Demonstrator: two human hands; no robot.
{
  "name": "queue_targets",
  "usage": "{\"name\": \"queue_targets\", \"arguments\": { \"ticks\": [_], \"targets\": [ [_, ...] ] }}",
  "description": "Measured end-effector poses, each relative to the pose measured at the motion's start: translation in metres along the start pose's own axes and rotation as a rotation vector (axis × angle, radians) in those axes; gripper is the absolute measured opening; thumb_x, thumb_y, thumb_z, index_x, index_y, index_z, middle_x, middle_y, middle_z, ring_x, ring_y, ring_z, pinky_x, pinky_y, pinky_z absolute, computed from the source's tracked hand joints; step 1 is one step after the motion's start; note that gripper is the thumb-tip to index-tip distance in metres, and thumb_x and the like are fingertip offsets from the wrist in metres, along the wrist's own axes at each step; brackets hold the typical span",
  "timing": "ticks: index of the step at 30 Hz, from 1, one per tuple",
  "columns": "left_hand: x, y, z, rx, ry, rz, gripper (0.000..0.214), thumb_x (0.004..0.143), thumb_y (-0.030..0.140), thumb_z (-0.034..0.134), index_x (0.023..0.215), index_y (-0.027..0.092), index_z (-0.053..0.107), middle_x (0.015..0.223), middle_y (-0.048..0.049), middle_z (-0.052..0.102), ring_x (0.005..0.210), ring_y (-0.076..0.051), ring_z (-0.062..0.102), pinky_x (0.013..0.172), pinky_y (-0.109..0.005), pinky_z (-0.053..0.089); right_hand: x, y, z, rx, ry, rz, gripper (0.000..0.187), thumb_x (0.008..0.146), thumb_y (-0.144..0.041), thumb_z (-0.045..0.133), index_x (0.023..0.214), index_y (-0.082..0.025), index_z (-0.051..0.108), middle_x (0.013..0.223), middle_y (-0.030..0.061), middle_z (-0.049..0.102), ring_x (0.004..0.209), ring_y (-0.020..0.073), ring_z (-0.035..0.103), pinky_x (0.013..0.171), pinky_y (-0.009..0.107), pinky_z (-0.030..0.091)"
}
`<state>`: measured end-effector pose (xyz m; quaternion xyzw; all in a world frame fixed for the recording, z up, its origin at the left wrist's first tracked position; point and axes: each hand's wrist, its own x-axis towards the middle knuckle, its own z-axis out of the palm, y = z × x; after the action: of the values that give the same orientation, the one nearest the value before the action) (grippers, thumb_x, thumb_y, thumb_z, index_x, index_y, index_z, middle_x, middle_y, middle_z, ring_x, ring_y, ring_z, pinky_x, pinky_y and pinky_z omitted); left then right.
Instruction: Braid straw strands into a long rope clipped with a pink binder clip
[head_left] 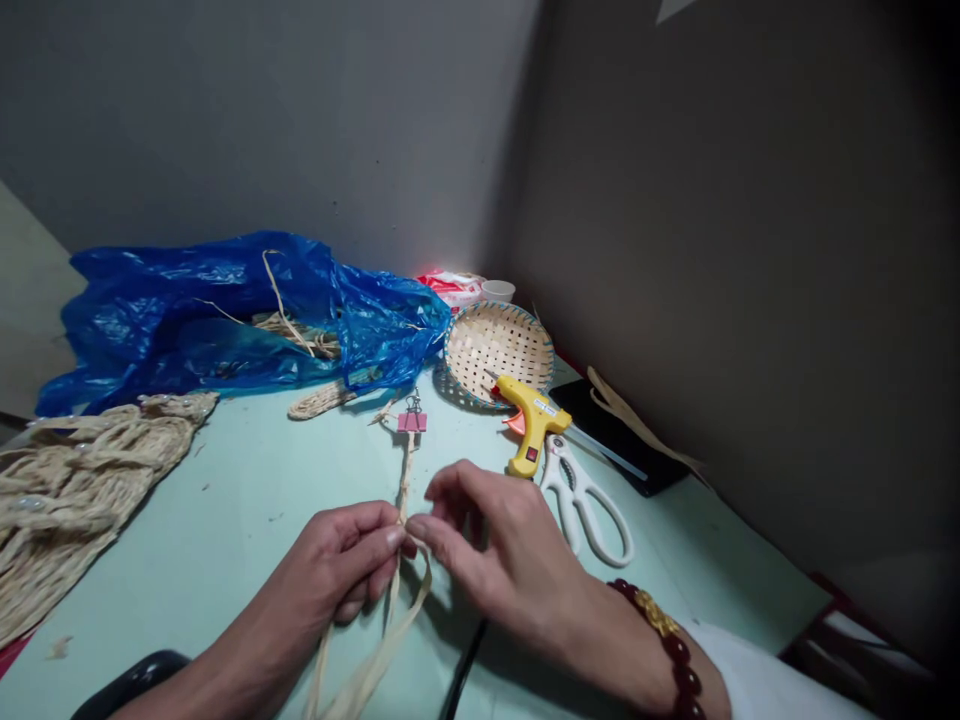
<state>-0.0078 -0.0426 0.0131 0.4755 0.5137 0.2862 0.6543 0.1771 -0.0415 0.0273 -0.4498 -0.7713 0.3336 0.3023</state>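
Note:
A thin braid of straw strips (406, 478) runs across the pale green table (225, 500) from a pink binder clip (412, 421) toward me. My left hand (346, 562) pinches the braid's near end between thumb and forefinger. My right hand (499, 545) pinches the same spot from the right, fingertips touching the left ones. Loose straw strips (375, 660) hang down from the pinch toward the table's front edge. A dark red bead bracelet (667, 640) is on my right wrist.
A yellow glue gun (534, 424) and white-handled scissors (585, 500) lie right of the hands. Behind them sit a round woven basket (496, 350) and a black flat object (619, 435). A blue plastic bag (225, 310) with straw lies at the back. Woven straw netting (67, 490) lies left.

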Motion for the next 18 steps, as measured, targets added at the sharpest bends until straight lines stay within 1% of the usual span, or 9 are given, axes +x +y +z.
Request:
{"name": "queue_targets", "arguments": {
  "ticks": [1,3,4,5,7,9,11,15,18],
  "targets": [
    [0.0,0.0,0.0,-0.008,-0.008,0.0,0.029,0.082,0.044,0.062,0.073,0.016,0.056,0.051,0.0088,0.042,0.045,-0.006,0.02,0.044,-0.022,0.011,0.002,0.002,0.0,0.1,-0.027,0.065,0.024,0.091,-0.04,0.056,0.096,-0.017,0.061,0.076,0.0015,0.065,0.066,0.0127,0.058,0.06,0.022,0.04],
    [0.0,-0.001,0.001,0.01,-0.042,0.014,0.029,0.084,0.044,0.059,0.074,0.017,0.057,0.053,0.0069,0.046,0.045,-0.007,0.023,0.043,-0.021,0.015,0.006,0.006,0.001,0.295,-0.185,0.107,0.019,0.091,-0.033,0.056,0.099,-0.016,0.061,0.079,0.0022,0.067,0.071,0.0136,0.061,0.063,0.022,0.043],
    [0.0,-0.001,0.001,0.043,-0.055,0.04,0.029,0.086,0.043,0.057,0.072,0.017,0.057,0.057,0.0049,0.05,0.047,-0.008,0.03,0.044,-0.021,0.021,0.007,0.009,0.001,0.373,-0.267,0.099,0.016,0.092,-0.028,0.052,0.097,-0.016,0.062,0.08,0.0025,0.067,0.073,0.0137,0.062,0.064,0.021,0.044],
    [0.0,-0.001,0.002,0.096,-0.056,0.078,0.03,0.087,0.042,0.054,0.07,0.017,0.057,0.06,0.0028,0.054,0.05,-0.009,0.038,0.048,-0.021,0.028,0.009,0.011,0.002,0.429,-0.324,0.085,0.017,0.094,-0.024,0.048,0.093,-0.015,0.062,0.079,0.0028,0.067,0.074,0.0135,0.062,0.066,0.021,0.045],
    [-0.001,0.0,0.003,0.253,-0.009,0.158,0.03,0.089,0.039,0.051,0.067,0.019,0.057,0.065,0.0002,0.059,0.061,-0.014,0.05,0.059,-0.024,0.037,0.01,0.014,0.001,0.467,-0.372,0.055,0.023,0.096,-0.021,0.041,0.089,-0.014,0.063,0.08,0.0031,0.066,0.072,0.0121,0.06,0.068,0.021,0.046],
    [-0.003,0.001,0.004,0.424,0.062,0.182,0.028,0.089,0.037,0.05,0.068,0.02,0.057,0.063,0.001,0.058,0.063,-0.016,0.052,0.061,-0.025,0.038,0.012,0.015,-0.001,0.421,-0.372,0.033,0.026,0.096,-0.021,0.041,0.089,-0.014,0.064,0.078,0.002,0.064,0.067,0.0104,0.055,0.066,0.02,0.044],
    [-0.007,0.001,0.004,0.535,0.091,0.164,0.027,0.091,0.037,0.046,0.072,0.021,0.058,0.06,0.0028,0.056,0.06,-0.017,0.051,0.059,-0.025,0.036,0.012,0.015,-0.002,0.359,-0.334,0.039,0.026,0.095,-0.02,0.041,0.089,-0.015,0.066,0.075,0.0005,0.063,0.066,0.0097,0.053,0.065,0.019,0.042],
    [-0.012,0.0,0.007,0.589,0.067,0.204,0.037,0.096,0.039,0.036,0.068,0.022,0.054,0.065,0.0021,0.058,0.066,-0.017,0.055,0.065,-0.026,0.038,0.012,0.014,0.004,0.29,-0.227,0.102,0.021,0.092,-0.022,0.048,0.087,-0.015,0.067,0.074,0.0001,0.063,0.068,0.0106,0.053,0.062,0.02,0.039],
    [-0.014,0.0,0.009,0.656,0.063,0.247,0.036,0.096,0.038,0.034,0.069,0.023,0.053,0.07,0.0014,0.061,0.068,-0.017,0.056,0.068,-0.026,0.038,0.013,0.016,0.011,0.278,-0.135,0.159,0.018,0.088,-0.027,0.055,0.081,-0.014,0.065,0.071,0.0002,0.062,0.064,0.0108,0.051,0.057,0.02,0.036]
  ]
}}
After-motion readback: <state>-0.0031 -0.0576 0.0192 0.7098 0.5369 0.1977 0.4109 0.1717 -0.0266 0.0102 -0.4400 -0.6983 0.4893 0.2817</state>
